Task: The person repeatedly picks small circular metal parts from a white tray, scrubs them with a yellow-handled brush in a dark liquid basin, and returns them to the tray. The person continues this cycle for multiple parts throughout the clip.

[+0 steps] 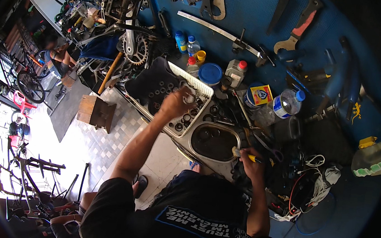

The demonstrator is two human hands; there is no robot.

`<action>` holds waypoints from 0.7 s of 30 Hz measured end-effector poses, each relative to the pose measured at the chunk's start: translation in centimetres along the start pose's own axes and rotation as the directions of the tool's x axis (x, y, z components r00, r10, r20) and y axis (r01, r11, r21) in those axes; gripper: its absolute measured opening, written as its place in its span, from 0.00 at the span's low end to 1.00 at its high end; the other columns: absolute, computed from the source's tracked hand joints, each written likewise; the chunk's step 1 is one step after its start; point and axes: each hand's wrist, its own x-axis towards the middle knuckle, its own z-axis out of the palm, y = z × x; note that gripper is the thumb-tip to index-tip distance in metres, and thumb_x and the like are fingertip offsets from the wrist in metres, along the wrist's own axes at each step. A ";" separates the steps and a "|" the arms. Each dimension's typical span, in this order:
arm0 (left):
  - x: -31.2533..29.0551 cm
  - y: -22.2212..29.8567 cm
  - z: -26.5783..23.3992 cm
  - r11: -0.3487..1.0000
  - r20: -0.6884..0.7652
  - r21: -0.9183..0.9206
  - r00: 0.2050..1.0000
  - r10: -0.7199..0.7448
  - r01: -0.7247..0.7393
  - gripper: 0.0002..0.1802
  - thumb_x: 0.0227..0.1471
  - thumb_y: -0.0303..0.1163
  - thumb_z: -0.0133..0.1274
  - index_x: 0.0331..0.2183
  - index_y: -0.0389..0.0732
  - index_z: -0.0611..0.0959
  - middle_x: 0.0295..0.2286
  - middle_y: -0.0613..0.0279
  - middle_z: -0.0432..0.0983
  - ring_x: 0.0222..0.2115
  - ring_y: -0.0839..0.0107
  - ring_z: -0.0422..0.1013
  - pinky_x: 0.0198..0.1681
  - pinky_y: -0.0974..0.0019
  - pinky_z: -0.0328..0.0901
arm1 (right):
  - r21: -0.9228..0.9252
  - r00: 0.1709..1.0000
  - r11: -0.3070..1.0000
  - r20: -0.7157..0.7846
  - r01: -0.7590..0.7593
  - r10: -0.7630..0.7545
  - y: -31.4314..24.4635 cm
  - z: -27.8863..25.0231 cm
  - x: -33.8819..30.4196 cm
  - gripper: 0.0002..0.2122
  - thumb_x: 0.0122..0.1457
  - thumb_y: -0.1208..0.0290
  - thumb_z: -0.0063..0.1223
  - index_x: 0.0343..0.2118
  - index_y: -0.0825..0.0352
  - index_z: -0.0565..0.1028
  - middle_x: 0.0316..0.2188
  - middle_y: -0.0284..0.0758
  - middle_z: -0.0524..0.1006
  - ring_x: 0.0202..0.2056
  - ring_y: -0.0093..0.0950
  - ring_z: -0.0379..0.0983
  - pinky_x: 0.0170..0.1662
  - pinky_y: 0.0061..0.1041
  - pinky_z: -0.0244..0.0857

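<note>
My left hand (174,104) reaches over a white plastic basket (207,89). Its fingers are bent together around something small and shiny, too blurred to name. Dark cloth (146,76) lines the basket's left part, with several small rings and round bike parts on it and beside it. My right hand (252,164) grips a brush (255,158) by its yellow and black handle. The pale bristles are at the right rim of an oval metal pan (191,142), which holds dark liquid with round parts showing in it.
Behind the basket stand a blue-lidded tub (210,73), a grey red-capped bottle (235,73) and a clear blue-capped jug (288,103). Tools hang on the blue pegboard (254,11). A crankset (133,46) rises at the basket's left. Cables (313,188) lie at right. Another person (57,60) sits far left.
</note>
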 end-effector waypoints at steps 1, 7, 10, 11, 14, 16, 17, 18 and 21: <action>1.1 -3.2 -0.9 0.991 -0.029 0.100 0.996 -0.083 0.086 0.30 0.52 0.43 0.73 0.53 0.45 0.81 0.45 0.51 0.86 0.44 0.51 0.83 0.48 0.53 0.76 | -0.005 1.000 1.000 0.014 0.014 -0.014 0.2 -0.1 0.0 0.11 0.70 0.64 0.62 0.36 0.68 0.80 0.24 0.30 0.80 0.28 0.19 0.77 0.33 0.24 0.69; 4.2 -11.5 -6.7 0.834 -0.159 0.506 0.974 -0.159 0.219 0.28 0.54 0.29 0.64 0.57 0.50 0.78 0.48 0.46 0.83 0.46 0.44 0.82 0.48 0.44 0.76 | -0.025 0.999 0.999 0.021 -0.029 0.029 -0.3 -0.3 -0.3 0.10 0.69 0.65 0.63 0.36 0.69 0.80 0.26 0.32 0.81 0.30 0.19 0.77 0.35 0.24 0.71; 5.0 -14.3 -6.6 0.781 -0.106 0.596 0.982 -0.154 0.187 0.30 0.55 0.27 0.63 0.59 0.51 0.76 0.48 0.45 0.83 0.46 0.43 0.82 0.48 0.43 0.76 | -0.104 1.000 0.994 0.018 -0.016 0.018 -1.4 -0.3 -0.1 0.10 0.69 0.65 0.63 0.37 0.68 0.80 0.27 0.32 0.82 0.31 0.19 0.78 0.36 0.24 0.71; 5.1 -15.0 -6.4 0.766 -0.097 0.617 0.983 -0.154 0.181 0.32 0.53 0.28 0.65 0.59 0.51 0.75 0.47 0.45 0.83 0.46 0.42 0.81 0.49 0.42 0.76 | -0.138 1.000 0.990 0.016 -0.005 0.007 -1.7 -0.2 0.0 0.10 0.69 0.65 0.63 0.37 0.68 0.80 0.28 0.32 0.82 0.31 0.19 0.78 0.36 0.24 0.72; 5.0 -15.9 -5.9 0.755 -0.084 0.632 0.984 -0.157 0.174 0.29 0.57 0.27 0.60 0.59 0.51 0.73 0.46 0.44 0.83 0.45 0.41 0.82 0.47 0.41 0.76 | -0.104 0.998 0.994 0.041 -0.032 0.036 -2.2 0.0 0.2 0.10 0.69 0.65 0.63 0.39 0.68 0.80 0.28 0.32 0.82 0.32 0.19 0.78 0.37 0.24 0.72; 4.6 -15.4 -5.7 0.770 -0.129 0.613 0.984 -0.124 0.177 0.26 0.59 0.27 0.58 0.58 0.51 0.74 0.45 0.43 0.83 0.43 0.41 0.82 0.47 0.41 0.77 | -0.117 0.998 0.993 0.054 -0.028 0.034 -2.0 0.0 0.2 0.10 0.69 0.64 0.63 0.39 0.68 0.81 0.28 0.32 0.82 0.32 0.19 0.78 0.37 0.24 0.72; 4.3 -14.3 -5.6 0.779 -0.149 0.602 0.983 -0.107 0.176 0.25 0.60 0.27 0.57 0.58 0.51 0.75 0.45 0.43 0.83 0.42 0.41 0.82 0.46 0.42 0.77 | -0.125 0.998 0.992 0.058 -0.028 0.035 -1.9 0.0 0.2 0.10 0.69 0.64 0.64 0.39 0.68 0.81 0.27 0.32 0.82 0.32 0.19 0.78 0.37 0.24 0.72; 4.0 -13.0 -5.1 0.802 -0.160 0.571 0.982 -0.105 0.178 0.24 0.60 0.27 0.57 0.57 0.51 0.76 0.45 0.43 0.83 0.42 0.42 0.83 0.46 0.42 0.77 | -0.106 0.998 0.994 0.050 -0.019 0.024 -1.8 0.0 0.3 0.10 0.69 0.64 0.64 0.39 0.68 0.81 0.27 0.32 0.82 0.32 0.19 0.78 0.37 0.24 0.72; 1.6 -3.6 -2.2 0.878 -0.089 0.470 0.995 -0.051 0.087 0.18 0.61 0.28 0.53 0.53 0.46 0.78 0.43 0.45 0.84 0.40 0.44 0.83 0.45 0.43 0.77 | -0.079 1.000 0.997 0.023 0.005 -0.003 -1.4 0.0 0.2 0.11 0.69 0.64 0.64 0.40 0.68 0.81 0.27 0.33 0.82 0.31 0.19 0.78 0.36 0.25 0.72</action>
